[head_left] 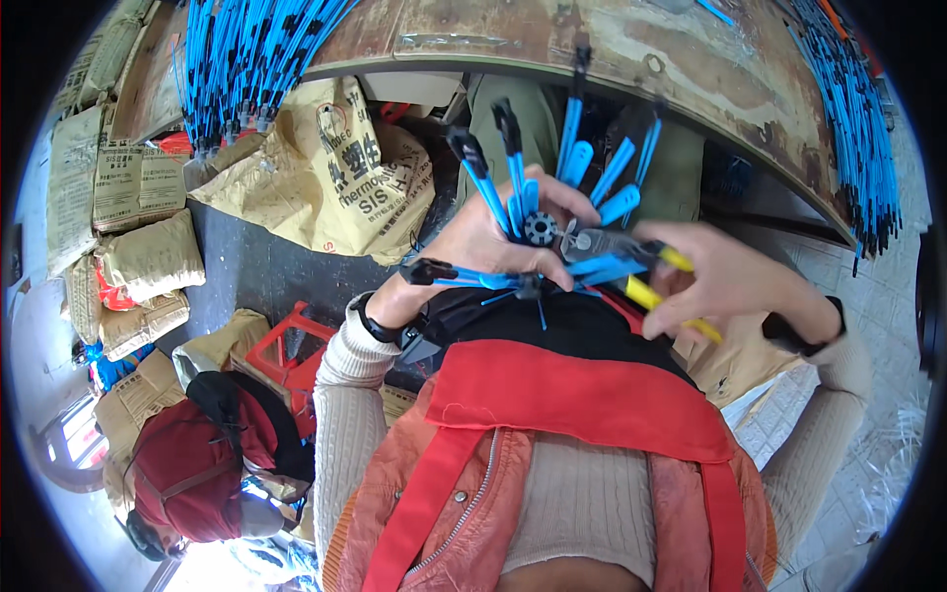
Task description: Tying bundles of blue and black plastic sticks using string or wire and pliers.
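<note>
Red apron point(582, 395) is sitting closest. Left-hand grip point(493, 232) is clamping the blue-armed black hub point(540, 229) just beyond it; right-hand grip point(715, 276) is holding yellow-handled pliers point(646, 294), nose sitting beside the hub.

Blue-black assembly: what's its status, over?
Left hand grips blue-black assembly. Right hand holds yellow-handled pliers close by, contact unclear. Left hand partly covers assembly.

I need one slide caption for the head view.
Left hand holds a black hub with blue strips; right hand holds yellow-handled pliers close by.
</note>
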Motion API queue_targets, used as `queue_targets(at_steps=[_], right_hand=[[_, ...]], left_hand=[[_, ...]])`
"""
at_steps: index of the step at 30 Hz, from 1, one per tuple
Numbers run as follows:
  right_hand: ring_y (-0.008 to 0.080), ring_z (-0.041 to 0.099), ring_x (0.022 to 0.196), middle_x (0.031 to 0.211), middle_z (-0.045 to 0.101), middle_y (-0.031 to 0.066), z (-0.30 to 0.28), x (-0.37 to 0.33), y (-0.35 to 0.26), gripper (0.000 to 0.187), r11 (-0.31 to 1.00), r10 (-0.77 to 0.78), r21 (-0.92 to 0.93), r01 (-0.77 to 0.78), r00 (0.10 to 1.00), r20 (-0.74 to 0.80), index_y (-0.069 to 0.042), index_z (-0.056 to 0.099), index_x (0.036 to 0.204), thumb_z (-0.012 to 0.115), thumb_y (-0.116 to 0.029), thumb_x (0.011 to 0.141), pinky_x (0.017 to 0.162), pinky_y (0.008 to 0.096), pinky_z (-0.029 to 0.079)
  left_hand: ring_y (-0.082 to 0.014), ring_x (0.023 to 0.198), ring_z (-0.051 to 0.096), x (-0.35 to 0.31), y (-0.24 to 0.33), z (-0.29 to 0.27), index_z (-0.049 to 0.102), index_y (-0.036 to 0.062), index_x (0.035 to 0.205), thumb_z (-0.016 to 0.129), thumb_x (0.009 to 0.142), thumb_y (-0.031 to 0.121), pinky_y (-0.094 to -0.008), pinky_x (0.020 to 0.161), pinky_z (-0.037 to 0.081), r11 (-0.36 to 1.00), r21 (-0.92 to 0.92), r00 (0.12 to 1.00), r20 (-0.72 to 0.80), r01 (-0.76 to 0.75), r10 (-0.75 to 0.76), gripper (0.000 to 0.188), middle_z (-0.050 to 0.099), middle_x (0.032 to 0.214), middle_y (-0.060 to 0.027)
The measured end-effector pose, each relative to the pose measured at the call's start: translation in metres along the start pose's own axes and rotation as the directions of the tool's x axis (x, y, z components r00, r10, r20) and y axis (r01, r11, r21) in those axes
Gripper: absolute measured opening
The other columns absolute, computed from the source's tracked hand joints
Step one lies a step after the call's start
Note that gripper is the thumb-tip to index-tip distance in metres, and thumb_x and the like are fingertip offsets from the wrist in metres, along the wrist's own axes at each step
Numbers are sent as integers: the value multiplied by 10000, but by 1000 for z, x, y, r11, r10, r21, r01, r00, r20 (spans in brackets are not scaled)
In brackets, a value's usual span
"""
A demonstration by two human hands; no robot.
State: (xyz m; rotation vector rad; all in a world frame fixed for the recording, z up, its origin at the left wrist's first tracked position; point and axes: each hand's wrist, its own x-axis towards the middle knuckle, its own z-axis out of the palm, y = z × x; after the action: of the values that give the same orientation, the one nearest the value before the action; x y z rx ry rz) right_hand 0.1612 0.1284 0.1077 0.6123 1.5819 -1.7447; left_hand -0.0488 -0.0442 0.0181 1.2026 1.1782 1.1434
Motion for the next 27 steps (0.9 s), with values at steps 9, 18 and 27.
queue_targets(at_steps=[9,18,27], right_hand=[[363,627,628,725,624,124,3,14,-5,411,468,-697,-870,154,669,-256,44,503,1179,678,-230,926,601,398,516],[352,624,649,689,610,150,22,37,6,427,611,-635,-773,171,689,-350,34,526,1092,700,-311,908,625,377,499],[115,488,478,636,548,46,30,18,8,727,947,117,288,-140,988,96,40,610,895,352,-630,1007,441,272,379]], left_hand=[[-134,883,604,8,-19,-19,690,60,1164,896,707,129,-279,794,481,999,-26,992,-121,-22,19,506,640,973,-14],[-180,915,630,1,-24,-23,708,60,1144,901,676,106,-312,795,494,994,-99,991,-129,-44,31,508,633,985,-55],[-209,942,616,-22,2,-8,684,55,1109,903,669,92,-310,825,483,990,96,995,19,-104,102,493,603,1017,-64]])
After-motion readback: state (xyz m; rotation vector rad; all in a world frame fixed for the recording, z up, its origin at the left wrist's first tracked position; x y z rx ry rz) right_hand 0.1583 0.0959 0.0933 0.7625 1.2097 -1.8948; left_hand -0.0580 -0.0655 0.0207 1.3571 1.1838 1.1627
